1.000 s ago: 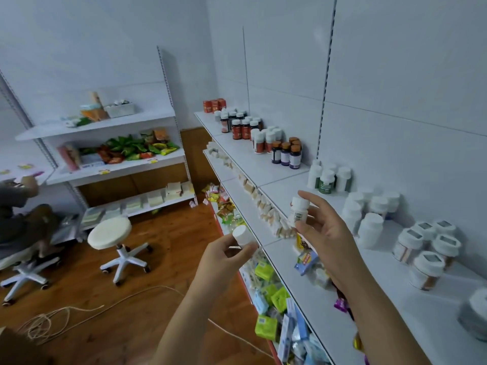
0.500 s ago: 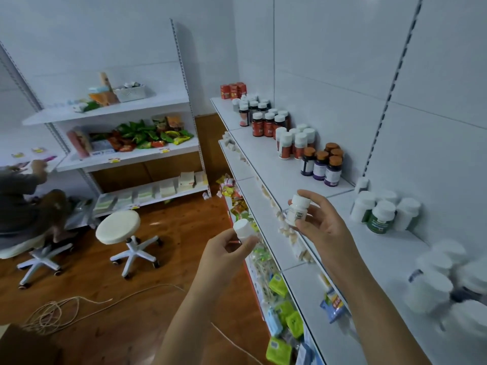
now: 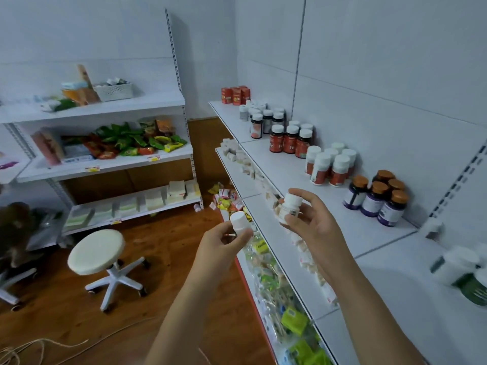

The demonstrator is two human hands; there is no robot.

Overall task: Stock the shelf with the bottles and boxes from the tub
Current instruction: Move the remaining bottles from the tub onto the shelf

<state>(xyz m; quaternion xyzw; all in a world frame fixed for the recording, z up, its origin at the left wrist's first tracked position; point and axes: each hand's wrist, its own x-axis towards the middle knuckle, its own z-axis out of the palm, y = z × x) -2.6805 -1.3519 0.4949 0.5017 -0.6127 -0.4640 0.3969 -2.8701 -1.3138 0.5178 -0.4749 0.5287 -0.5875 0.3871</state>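
My left hand (image 3: 224,243) grips a small white bottle (image 3: 239,222) by its body, cap up, in front of the shelf edge. My right hand (image 3: 313,225) holds a second white bottle (image 3: 288,209) with a printed label, just above the front of the top white shelf (image 3: 290,169). On that shelf stand groups of bottles: purple ones with orange caps (image 3: 376,198), white-capped ones with red labels (image 3: 329,164), dark red ones (image 3: 290,139) and red boxes (image 3: 235,95) at the far end. No tub is in view.
Lower shelves (image 3: 266,259) under my hands hold small white packs and green and coloured packets. A white round stool (image 3: 97,251) stands on the wooden floor at left. Another shelf unit (image 3: 105,164) with snack bags lines the back wall. A seated person (image 3: 13,227) is at the left edge.
The view has swung left along the shelf, so the white bottles at right have slid out of frame. Both hands still hold their bottles, and sit slightly further along the shelf.
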